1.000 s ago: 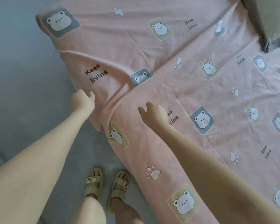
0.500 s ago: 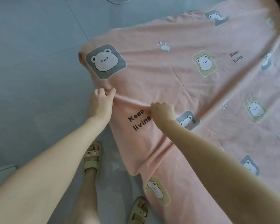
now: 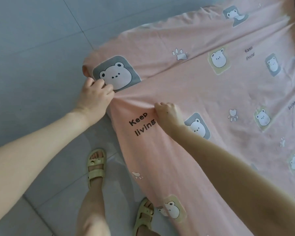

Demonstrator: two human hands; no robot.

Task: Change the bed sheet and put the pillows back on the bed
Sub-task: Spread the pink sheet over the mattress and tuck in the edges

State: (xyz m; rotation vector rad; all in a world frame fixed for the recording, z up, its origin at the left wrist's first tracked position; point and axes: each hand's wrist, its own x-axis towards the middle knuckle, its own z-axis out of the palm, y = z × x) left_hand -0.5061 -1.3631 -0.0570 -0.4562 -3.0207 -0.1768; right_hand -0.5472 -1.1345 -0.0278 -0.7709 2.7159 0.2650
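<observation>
Pink bed sheet (image 3: 194,89), one fold tight within curled fingers (image 3: 102,84) of left hand (image 3: 94,97) and right hand (image 3: 167,112)

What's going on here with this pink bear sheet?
A person is working on a pink bed sheet printed with bears. Their left hand grips the fabric beside the big grey bear patch at the corner. Their right hand pinches a fold next to the Keep living print. The cloth is bunched between the two hands, and its edge hangs toward the grey tiled floor, where the person stands in pale sandals.
</observation>
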